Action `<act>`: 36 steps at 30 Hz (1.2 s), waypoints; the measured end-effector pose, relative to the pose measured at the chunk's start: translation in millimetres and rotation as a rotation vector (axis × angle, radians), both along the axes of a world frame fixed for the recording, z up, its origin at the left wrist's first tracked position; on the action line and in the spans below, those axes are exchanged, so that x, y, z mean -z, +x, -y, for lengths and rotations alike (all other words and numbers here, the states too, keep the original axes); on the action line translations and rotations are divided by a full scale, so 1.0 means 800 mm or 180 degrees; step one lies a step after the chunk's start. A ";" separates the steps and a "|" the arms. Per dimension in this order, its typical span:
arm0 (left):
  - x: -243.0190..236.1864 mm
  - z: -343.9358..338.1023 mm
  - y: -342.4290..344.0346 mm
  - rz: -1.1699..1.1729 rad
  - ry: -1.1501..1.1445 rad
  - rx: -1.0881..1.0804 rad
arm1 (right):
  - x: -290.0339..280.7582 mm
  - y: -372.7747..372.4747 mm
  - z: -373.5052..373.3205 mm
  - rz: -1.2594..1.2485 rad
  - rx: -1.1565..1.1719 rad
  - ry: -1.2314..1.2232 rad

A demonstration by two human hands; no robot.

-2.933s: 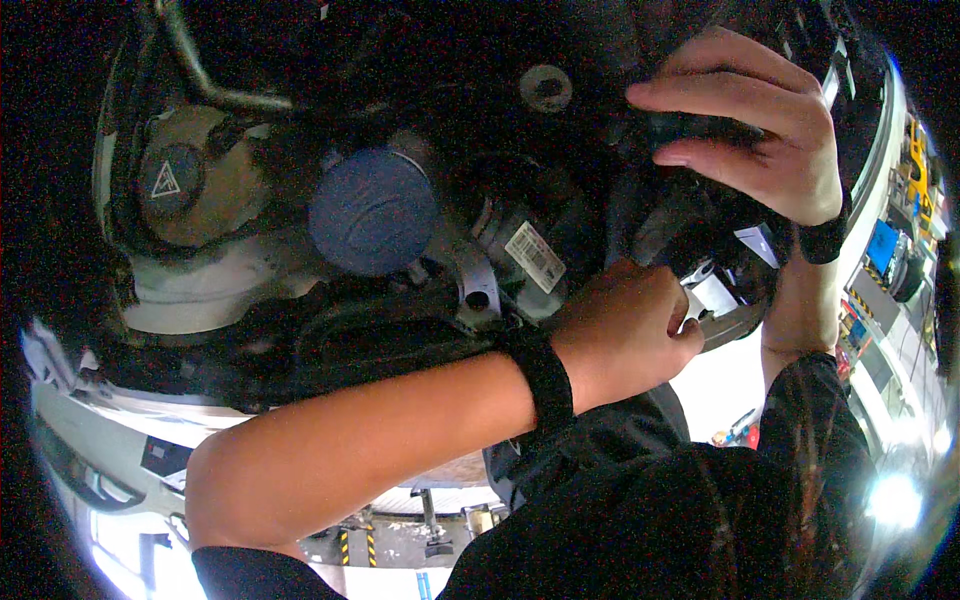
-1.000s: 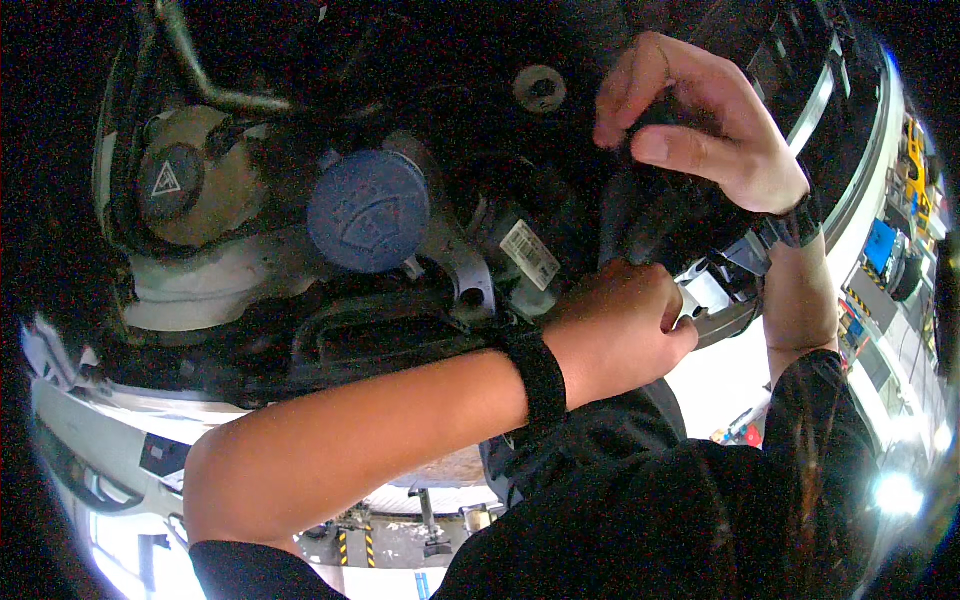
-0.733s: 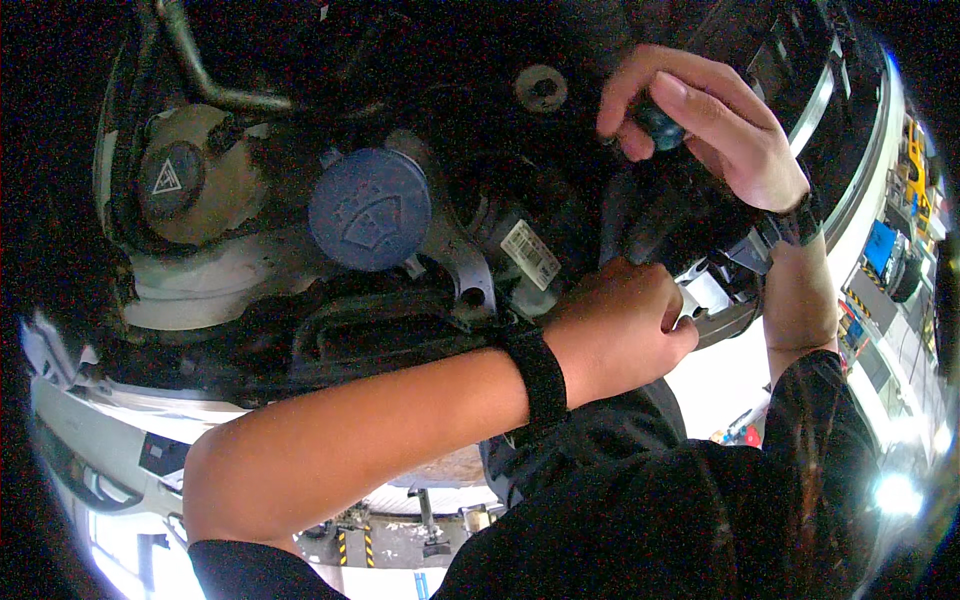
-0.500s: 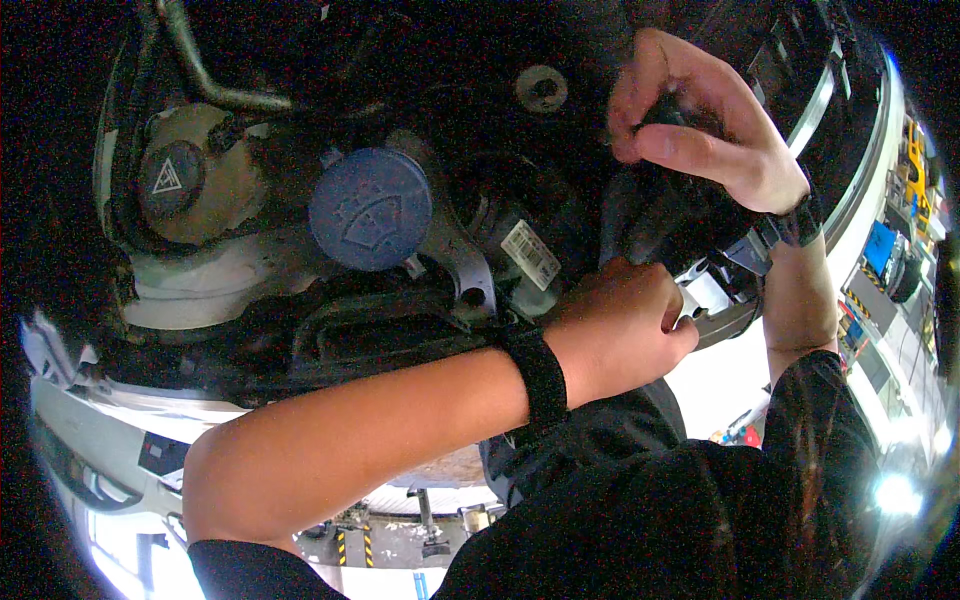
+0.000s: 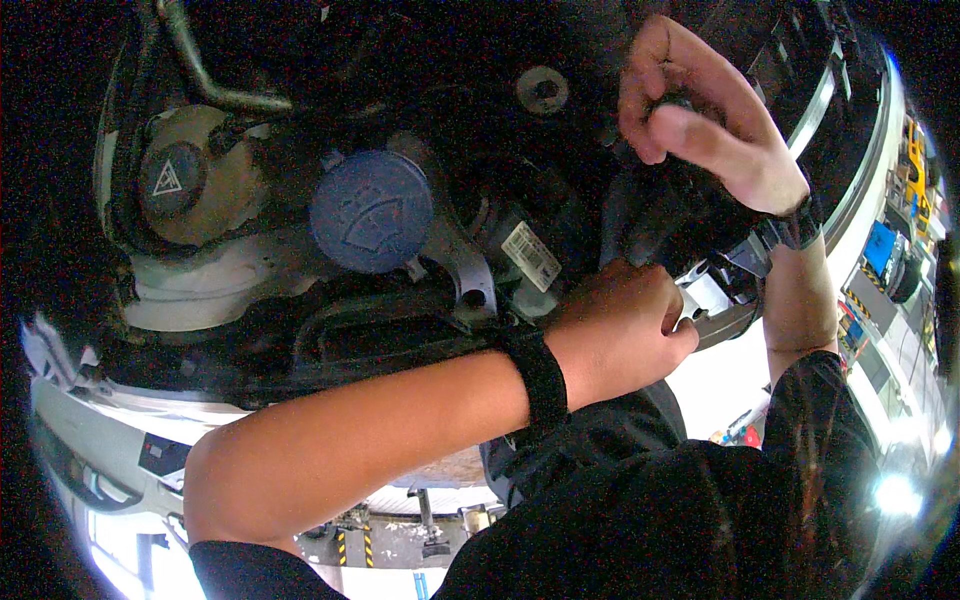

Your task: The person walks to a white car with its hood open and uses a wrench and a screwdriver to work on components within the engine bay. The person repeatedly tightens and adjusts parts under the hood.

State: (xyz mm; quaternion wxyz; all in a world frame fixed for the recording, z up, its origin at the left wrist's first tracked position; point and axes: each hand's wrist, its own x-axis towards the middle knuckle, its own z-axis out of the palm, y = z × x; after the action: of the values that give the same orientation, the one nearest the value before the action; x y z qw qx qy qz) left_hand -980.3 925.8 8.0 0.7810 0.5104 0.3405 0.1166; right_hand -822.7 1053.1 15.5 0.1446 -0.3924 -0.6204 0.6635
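Observation:
In the engine bay, my right hand [image 5: 715, 125] is curled at upper right, fingers bent round a dark rounded part [image 5: 675, 104], mostly hidden by them. Lower down, my left hand [image 5: 625, 325] has its fingers folded beside a dark hose-like part [image 5: 630, 215] and a bright metal bracket [image 5: 708, 288]; what they grip is hidden. A blue washer-fluid cap [image 5: 370, 210] lies left of both hands, near a metal bracket with a hole [image 5: 463, 272] and a labelled component [image 5: 530, 255].
A dark warning-marked cap [image 5: 172, 180] and a black pipe [image 5: 220, 90] are at left. The car's pale body edge [image 5: 865, 185] curves along the right. Beyond it stand workshop equipment, including a blue object [image 5: 882, 245], and a bright lamp [image 5: 898, 493].
Since the oldest frame, my right hand has curled inward from a looser grasp and shifted left. Over the last second its fingers have repositioned and edged upward. My left hand has stayed nearly still.

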 end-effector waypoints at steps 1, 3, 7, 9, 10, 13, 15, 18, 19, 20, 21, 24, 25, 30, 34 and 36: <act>0.000 0.000 0.000 -0.0013 -0.0006 0.0033 | 0.001 0.001 0.000 0.0226 -0.0104 0.0210; 0.000 -0.001 -0.001 -0.0020 0.0005 0.0068 | 0.002 0.002 -0.001 0.0131 -0.0145 0.0192; -0.001 -0.001 -0.001 0.0002 0.0070 0.0007 | 0.009 -0.002 -0.004 -0.0066 -0.0272 0.0716; 0.000 -0.001 -0.001 0.0005 0.0097 -0.0024 | 0.008 -0.004 -0.005 -0.0129 -0.0125 0.0456; 0.000 -0.001 -0.001 0.0002 0.0105 -0.0022 | 0.004 -0.003 -0.004 -0.0148 0.0026 0.0097; 0.000 -0.001 -0.001 -0.0013 0.0108 -0.0020 | -0.002 -0.001 -0.005 -0.0300 0.0147 -0.0569; -0.001 -0.002 -0.001 -0.0034 0.0110 -0.0004 | -0.004 0.000 -0.003 -0.0336 0.0100 -0.0600; -0.001 -0.003 -0.002 -0.0056 0.0095 0.0033 | -0.002 0.001 -0.002 0.0130 -0.0004 0.0055; -0.001 -0.003 -0.002 -0.0053 0.0070 0.0040 | 0.000 0.001 -0.001 0.0204 -0.0052 0.0090; -0.002 -0.003 -0.002 -0.0050 0.0045 0.0045 | 0.000 0.002 -0.003 0.0278 -0.0101 0.0124; -0.002 -0.003 -0.003 -0.0050 0.0044 0.0044 | 0.001 0.002 -0.003 0.0351 -0.0150 0.0157; -0.002 -0.004 -0.003 -0.0052 0.0042 0.0053 | 0.005 -0.001 -0.002 0.0048 -0.0204 0.0594; -0.002 -0.004 -0.003 -0.0052 0.0039 0.0065 | 0.005 -0.003 -0.002 -0.0024 -0.0168 0.0439; -0.002 -0.004 -0.003 -0.0027 0.0002 0.0058 | -0.004 -0.007 -0.005 -0.0071 -0.0224 -0.0058; -0.002 -0.004 -0.002 -0.0062 0.0061 0.0052 | -0.008 -0.006 -0.005 -0.0266 -0.0077 -0.0267; -0.002 -0.004 -0.003 -0.0056 0.0055 0.0083 | -0.005 -0.006 -0.002 -0.0072 -0.0048 0.0143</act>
State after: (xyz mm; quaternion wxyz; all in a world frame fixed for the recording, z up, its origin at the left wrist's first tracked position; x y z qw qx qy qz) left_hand -982.6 928.9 9.3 0.7750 0.5225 0.3397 0.1048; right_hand -827.8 1054.5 19.6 0.1554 -0.3768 -0.6365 0.6548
